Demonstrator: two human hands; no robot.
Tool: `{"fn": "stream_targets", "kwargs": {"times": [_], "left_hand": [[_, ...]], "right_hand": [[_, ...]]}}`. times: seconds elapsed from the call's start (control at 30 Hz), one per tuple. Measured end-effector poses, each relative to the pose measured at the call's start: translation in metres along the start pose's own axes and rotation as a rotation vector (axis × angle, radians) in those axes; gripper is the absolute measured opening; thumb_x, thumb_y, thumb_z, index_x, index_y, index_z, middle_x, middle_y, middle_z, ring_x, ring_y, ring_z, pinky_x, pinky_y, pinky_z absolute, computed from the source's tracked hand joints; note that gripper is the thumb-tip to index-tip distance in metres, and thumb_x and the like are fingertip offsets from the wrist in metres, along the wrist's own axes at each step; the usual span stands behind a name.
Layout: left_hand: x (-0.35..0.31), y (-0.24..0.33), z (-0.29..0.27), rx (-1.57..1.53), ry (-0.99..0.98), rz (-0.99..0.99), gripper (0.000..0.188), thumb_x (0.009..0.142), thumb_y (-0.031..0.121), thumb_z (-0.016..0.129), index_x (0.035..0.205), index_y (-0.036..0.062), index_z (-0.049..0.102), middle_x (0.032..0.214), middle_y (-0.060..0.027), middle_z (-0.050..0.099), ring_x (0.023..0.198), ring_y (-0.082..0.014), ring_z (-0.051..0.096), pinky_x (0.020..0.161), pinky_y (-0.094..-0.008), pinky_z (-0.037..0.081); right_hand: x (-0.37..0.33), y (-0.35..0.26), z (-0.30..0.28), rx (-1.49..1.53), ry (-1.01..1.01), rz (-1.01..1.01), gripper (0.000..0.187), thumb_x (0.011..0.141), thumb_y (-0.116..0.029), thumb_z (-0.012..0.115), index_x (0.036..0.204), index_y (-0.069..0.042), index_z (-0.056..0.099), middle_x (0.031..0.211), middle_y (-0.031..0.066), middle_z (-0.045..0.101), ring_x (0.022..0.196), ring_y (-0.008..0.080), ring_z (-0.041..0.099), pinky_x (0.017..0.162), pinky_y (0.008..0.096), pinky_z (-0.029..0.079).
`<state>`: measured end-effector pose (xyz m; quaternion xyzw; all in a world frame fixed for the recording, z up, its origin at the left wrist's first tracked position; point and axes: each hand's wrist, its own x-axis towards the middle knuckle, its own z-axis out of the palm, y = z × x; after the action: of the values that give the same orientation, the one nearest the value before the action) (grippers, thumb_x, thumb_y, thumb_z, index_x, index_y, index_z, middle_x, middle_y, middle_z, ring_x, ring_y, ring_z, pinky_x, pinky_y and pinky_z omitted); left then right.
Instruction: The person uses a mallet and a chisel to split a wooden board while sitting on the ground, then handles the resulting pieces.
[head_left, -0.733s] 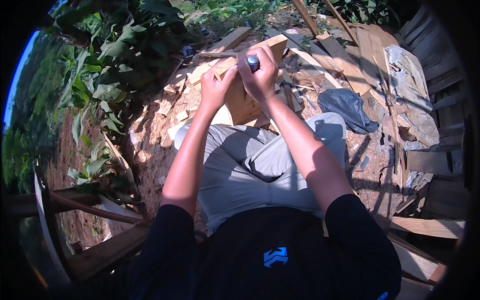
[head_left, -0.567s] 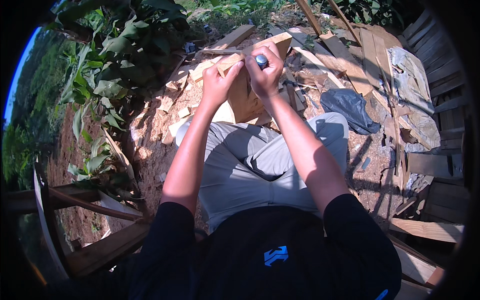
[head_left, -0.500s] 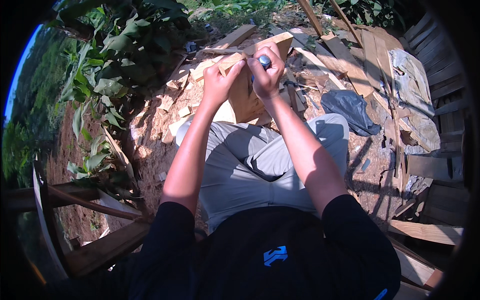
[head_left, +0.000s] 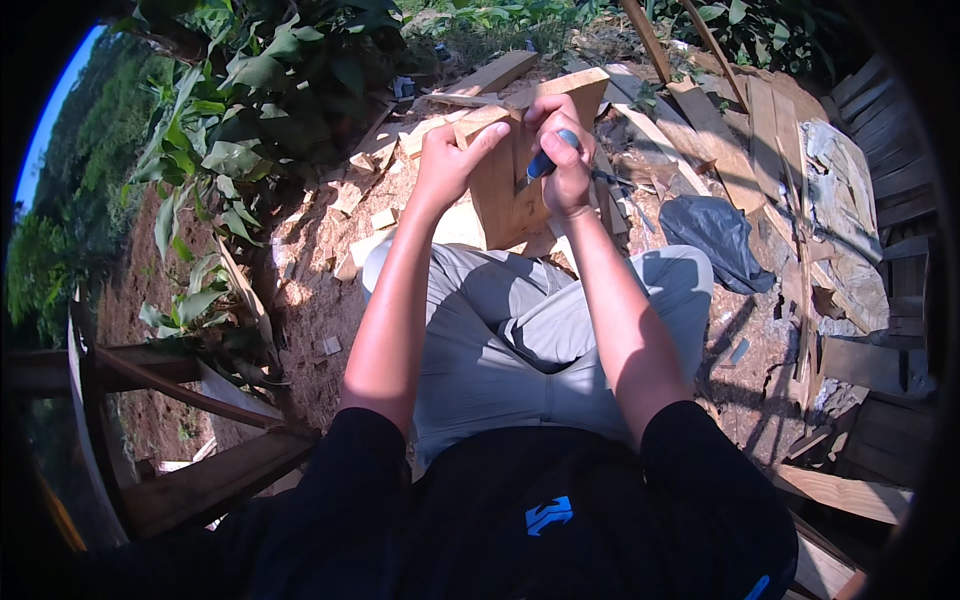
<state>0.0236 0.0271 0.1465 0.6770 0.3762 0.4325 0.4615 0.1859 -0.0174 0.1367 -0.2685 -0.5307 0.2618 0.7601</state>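
A pale wooden block (head_left: 507,205) with a deep notch between two upright arms stands in front of my crossed legs. My left hand (head_left: 448,163) is closed round the top of its left arm, thumb lying along the upper end. My right hand (head_left: 566,178) is wrapped round the blue handle of a chisel (head_left: 543,163), which slants down and left into the notch. Most of the chisel's blade is hidden by the hand and the wood. The right-hand fingers are near the block's right arm (head_left: 590,88).
Wood chips and offcuts (head_left: 383,217) cover the ground around the block. A black plastic bag (head_left: 712,240) lies to the right of my knee. Long boards (head_left: 722,145) lie at the far right, near a slatted wooden wall (head_left: 905,150). Leafy plants (head_left: 235,150) grow at the left.
The chisel has tipped over, its handle end now leaning to the right and its shaft slanting toward the notch. My right hand has turned and lowered slightly; the view has shifted a little.
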Motion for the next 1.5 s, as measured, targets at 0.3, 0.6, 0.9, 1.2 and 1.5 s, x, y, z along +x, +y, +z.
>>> {"fn": "stream_targets", "kwargs": {"times": [0.3,0.6,0.9,1.2,1.5], "left_hand": [[0.001,0.0,0.004,-0.031,-0.006,-0.004,0.037,0.094,0.034,0.074,0.11,0.0008,0.074,0.098,-0.0027,0.074,0.088,-0.0089,0.064,0.08,-0.0293,0.051],[-0.002,0.011,0.004,-0.001,-0.112,0.083,0.041,0.09,0.033,0.078,0.116,0.0015,0.073,0.097,-0.0052,0.076,0.087,-0.0085,0.066,0.078,-0.0299,0.053],[-0.012,0.014,0.003,0.026,-0.018,0.021,0.041,0.086,0.035,0.082,0.111,0.0026,0.076,0.099,-0.0087,0.077,0.089,-0.0106,0.069,0.082,-0.0299,0.055],[-0.011,0.013,0.006,0.064,-0.048,0.109,0.048,0.085,0.041,0.081,0.113,0.0025,0.075,0.1,-0.0122,0.077,0.092,-0.016,0.072,0.084,-0.0329,0.056],[-0.013,0.014,0.005,0.175,-0.162,0.139,0.049,0.084,0.042,0.079,0.119,0.008,0.075,0.103,-0.0138,0.077,0.094,-0.0189,0.074,0.086,-0.035,0.056]], "right_hand": [[0.006,-0.018,-0.008,-0.201,-0.02,-0.042,0.039,0.088,-0.033,0.055,0.071,0.001,0.057,0.084,0.0108,0.054,0.077,0.0193,0.053,0.069,0.0315,0.041],[0.01,-0.118,0.005,-1.387,-0.604,0.109,0.024,0.088,-0.019,0.064,0.076,0.002,0.063,0.086,0.0177,0.064,0.074,0.0346,0.072,0.063,0.0459,0.057],[0.053,-0.123,0.032,-1.705,-1.236,0.39,0.015,0.085,-0.013,0.066,0.087,-0.003,0.077,0.087,0.0152,0.075,0.086,0.0274,0.074,0.071,0.0389,0.059],[0.082,-0.078,0.034,-1.313,-1.541,1.308,0.025,0.093,-0.014,0.053,0.088,0.005,0.067,0.072,0.0157,0.064,0.056,0.0215,0.062,0.046,0.0364,0.048],[0.052,-0.091,0.02,-1.563,-1.595,0.653,0.019,0.074,-0.005,0.062,0.084,-0.002,0.077,0.092,0.0219,0.073,0.084,0.0392,0.071,0.073,0.0496,0.054]]}}
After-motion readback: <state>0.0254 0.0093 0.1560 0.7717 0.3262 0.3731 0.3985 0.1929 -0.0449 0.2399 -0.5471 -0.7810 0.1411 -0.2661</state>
